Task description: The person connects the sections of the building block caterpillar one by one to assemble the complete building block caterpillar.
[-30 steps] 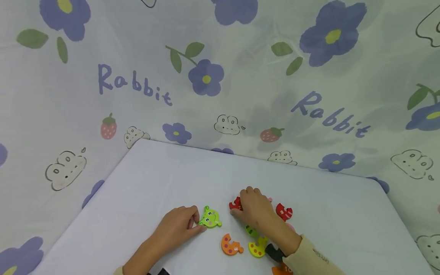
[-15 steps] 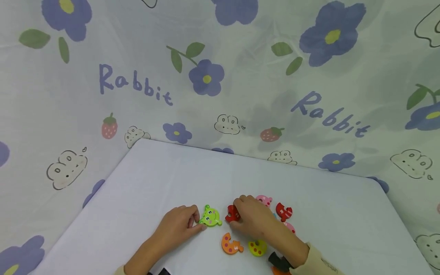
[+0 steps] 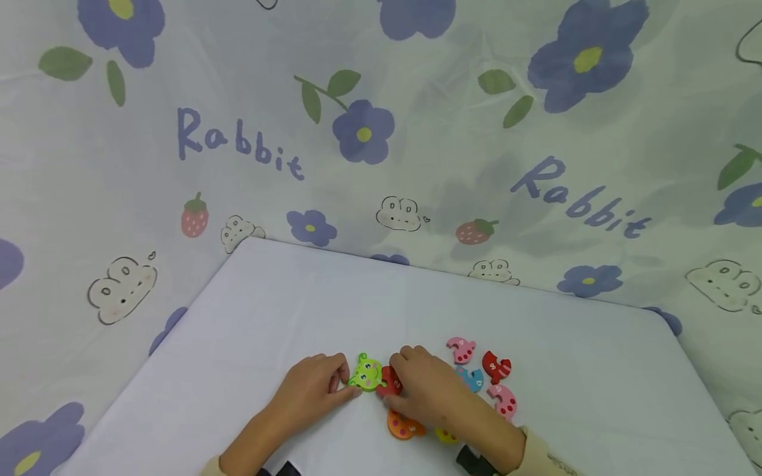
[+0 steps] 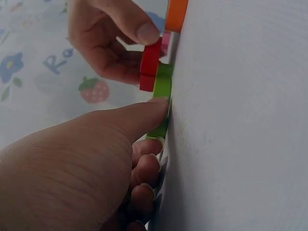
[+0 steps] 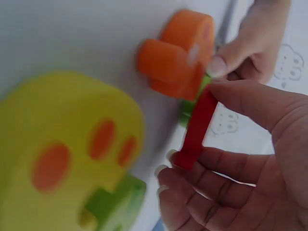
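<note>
A green puzzle piece with a smiling face [image 3: 368,373] lies on the white table. My left hand [image 3: 309,390] holds it at its left edge, thumb and fingers on its sides in the left wrist view. My right hand [image 3: 431,387] pinches a red puzzle piece numbered 2 [image 3: 389,382] between thumb and fingers. That red piece [image 4: 150,62] is right at the green piece's knobbed side and sits slightly higher off the table than the green one. Just in front of the right hand lies an orange spotted piece [image 3: 402,426].
A yellow spotted piece [image 3: 445,436] is partly hidden under the right forearm. To the right lie a pink piece [image 3: 461,349], a blue piece [image 3: 470,379], a red piece numbered 8 [image 3: 496,367] and another pink piece [image 3: 503,401]. Printed cloth [image 3: 417,132] hangs behind the table.
My right hand has brought the red piece left and nearer, up against the green piece. The left hand keeps its hold on the green piece.
</note>
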Tool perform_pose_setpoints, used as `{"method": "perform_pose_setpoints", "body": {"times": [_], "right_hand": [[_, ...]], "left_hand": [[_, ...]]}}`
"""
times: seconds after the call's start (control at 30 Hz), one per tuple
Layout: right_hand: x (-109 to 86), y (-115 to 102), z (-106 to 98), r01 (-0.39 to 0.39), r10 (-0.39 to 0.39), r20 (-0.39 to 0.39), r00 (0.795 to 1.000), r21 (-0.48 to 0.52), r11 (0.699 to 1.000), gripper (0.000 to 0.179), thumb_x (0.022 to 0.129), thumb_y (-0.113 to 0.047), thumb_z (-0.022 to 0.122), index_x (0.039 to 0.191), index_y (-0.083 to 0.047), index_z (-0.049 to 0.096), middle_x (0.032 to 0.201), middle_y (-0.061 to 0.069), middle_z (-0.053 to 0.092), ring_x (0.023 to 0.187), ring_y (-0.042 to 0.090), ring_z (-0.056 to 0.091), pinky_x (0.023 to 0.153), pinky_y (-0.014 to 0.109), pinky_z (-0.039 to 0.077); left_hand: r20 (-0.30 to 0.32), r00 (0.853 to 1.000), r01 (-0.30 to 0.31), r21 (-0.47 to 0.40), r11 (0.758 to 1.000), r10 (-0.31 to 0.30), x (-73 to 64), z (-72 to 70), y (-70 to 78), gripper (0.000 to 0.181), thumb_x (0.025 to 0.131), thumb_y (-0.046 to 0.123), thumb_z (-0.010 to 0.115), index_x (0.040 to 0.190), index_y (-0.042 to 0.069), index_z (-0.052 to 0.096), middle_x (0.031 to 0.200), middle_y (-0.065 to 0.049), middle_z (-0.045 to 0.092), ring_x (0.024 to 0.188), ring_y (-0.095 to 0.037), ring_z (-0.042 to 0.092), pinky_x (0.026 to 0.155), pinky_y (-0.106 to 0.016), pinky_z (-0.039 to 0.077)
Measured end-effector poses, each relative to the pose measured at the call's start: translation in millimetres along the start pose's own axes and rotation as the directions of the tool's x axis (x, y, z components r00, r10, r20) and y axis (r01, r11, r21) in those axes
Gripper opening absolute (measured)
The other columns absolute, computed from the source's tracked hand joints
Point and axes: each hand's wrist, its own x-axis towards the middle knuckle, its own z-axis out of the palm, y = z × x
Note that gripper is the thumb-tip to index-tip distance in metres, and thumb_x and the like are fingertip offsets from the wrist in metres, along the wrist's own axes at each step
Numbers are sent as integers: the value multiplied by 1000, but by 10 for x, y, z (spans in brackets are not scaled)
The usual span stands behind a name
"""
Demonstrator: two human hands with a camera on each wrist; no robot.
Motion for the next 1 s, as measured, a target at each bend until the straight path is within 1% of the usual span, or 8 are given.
{"method": "perform_pose_setpoints", "body": {"times": [0.17, 0.37, 0.47, 0.7, 0.8, 0.9, 1.0], "right_hand": [[13, 10, 30, 7, -7, -5, 1000, -6, 1000, 57, 84, -52, 85, 119, -9, 70, 102, 0, 64, 90, 15, 54, 81, 32, 57], [24, 50, 60, -24, 24, -1, 1000, -9, 1000, 58, 83, -51, 87, 119, -9, 70, 102, 1, 64, 92, 16, 56, 83, 33, 58], [31, 56, 74, -22, 22, 4, 1000, -13, 1000, 58, 82, -51, 87, 120, -10, 71, 102, 0, 63, 91, 16, 55, 83, 33, 57], [62, 23, 100, -26, 27, 10, 1000, -45, 999, 59, 82, -51, 88, 123, -12, 70, 106, 1, 63, 95, 17, 57, 85, 34, 58], [64, 8, 97, -26, 26, 11, 1000, -52, 998, 60, 82, -51, 88, 124, -11, 70, 106, 2, 64, 96, 18, 58, 85, 35, 58], [52, 16, 93, -34, 34, 4, 999, -28, 999, 60, 82, -50, 88, 122, -10, 71, 104, 1, 63, 94, 17, 57, 84, 34, 58], [29, 50, 87, -47, 47, 4, 999, 31, 998, 59, 81, -51, 89, 121, -10, 71, 103, 0, 63, 93, 16, 56, 84, 34, 57]], "left_hand": [[-2, 1000, -2, 1, 1000, 2, 9, 2, 11, 29, 87, 43, 85, 85, 29, 60, 63, 20, 42, 60, 0, 40, 60, -24, 37], [2, 1000, -1, 11, 1000, 1, 13, 4, 11, 29, 87, 41, 86, 84, 28, 59, 62, 20, 42, 60, 1, 40, 60, -24, 37], [-3, 1000, -6, 6, 1000, 6, 14, 3, 11, 30, 86, 39, 86, 83, 28, 59, 62, 20, 42, 60, 0, 39, 60, -24, 36], [5, 1000, -5, 5, 1000, 5, 10, -10, 28, 30, 86, 39, 87, 83, 29, 59, 62, 20, 42, 60, 0, 39, 59, -24, 36], [11, 1000, 3, 5, 1000, -3, 12, -17, 36, 29, 86, 38, 87, 85, 28, 60, 63, 19, 42, 59, 0, 39, 59, -25, 36], [18, 1000, 10, 0, 1000, -10, 16, -22, 41, 28, 86, 36, 87, 90, 25, 62, 64, 18, 43, 58, 0, 40, 58, -25, 37], [18, 1000, 5, -8, 1000, -5, 22, -18, 38, 28, 87, 33, 87, 95, 23, 63, 66, 17, 45, 58, 0, 40, 58, -24, 38]]}}
